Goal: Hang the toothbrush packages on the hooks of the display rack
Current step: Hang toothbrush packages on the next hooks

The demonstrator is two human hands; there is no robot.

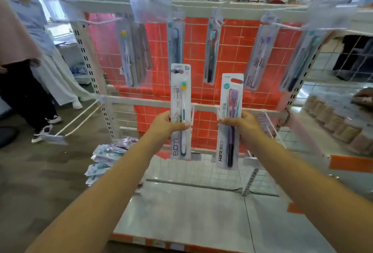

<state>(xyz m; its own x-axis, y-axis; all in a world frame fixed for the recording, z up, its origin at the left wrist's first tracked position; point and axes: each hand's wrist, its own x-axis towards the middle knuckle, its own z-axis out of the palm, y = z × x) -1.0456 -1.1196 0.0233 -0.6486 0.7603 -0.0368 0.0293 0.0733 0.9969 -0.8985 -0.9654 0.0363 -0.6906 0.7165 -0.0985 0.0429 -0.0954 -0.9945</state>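
My left hand [165, 124] holds a white package with a green toothbrush [180, 95] upright in front of the rack. My right hand [245, 126] holds a package with a purple toothbrush [231, 99] upright beside it. Both packages are below the upper row of hooks. Several toothbrush packages hang from that upper row, among them a bunch at the left [133, 54], one in the middle [212, 50] and one to the right [260, 54]. Bare white hooks [272, 125] stick out from the lower bar [141, 99] of the wire display rack.
A pile of toothbrush packages [105, 157] lies on the left end of the white base shelf [191, 212]. A long hook [78, 121] juts out at the lower left. A person [24, 67] stands to the left. Brown boxes [339, 125] line the right.
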